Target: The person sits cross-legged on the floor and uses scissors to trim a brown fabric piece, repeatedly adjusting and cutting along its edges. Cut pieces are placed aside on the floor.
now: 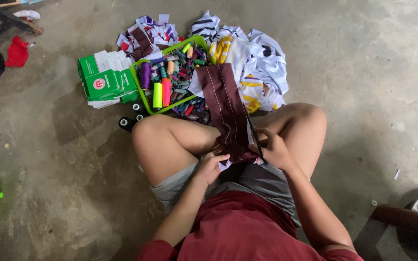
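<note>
Red shirt cloth [238, 232] fills the near edge of the view, with grey shorts [262, 181] just beyond it; the person sits cross-legged on a bare concrete floor [364, 72], knees spread left and right. Between the knees lies a strip of maroon fabric [226, 108] marked with thin pale lines; it runs from the lap away toward the far side and its far end rests over the rim of a green plastic basket [143, 94]. Near the lap the left hand [211, 166] has its fingers curled narrow, pinching the near edge of the maroon fabric, thumb on top; a scrap of white shows just under that edge. To the right, the right hand [272, 147] is closed around the handles of dark scissors [253, 133], whose thin blades lie along the right edge of the fabric, pointing far; whether the blades are parted cannot be told. Inside the basket sit thread spools [163, 89] in purple, yellow, red and many smaller colours; left of it, touching, are green and white boxes [105, 77]; far and right of it lies a heap of white, yellow and purple garments [255, 65].
</note>
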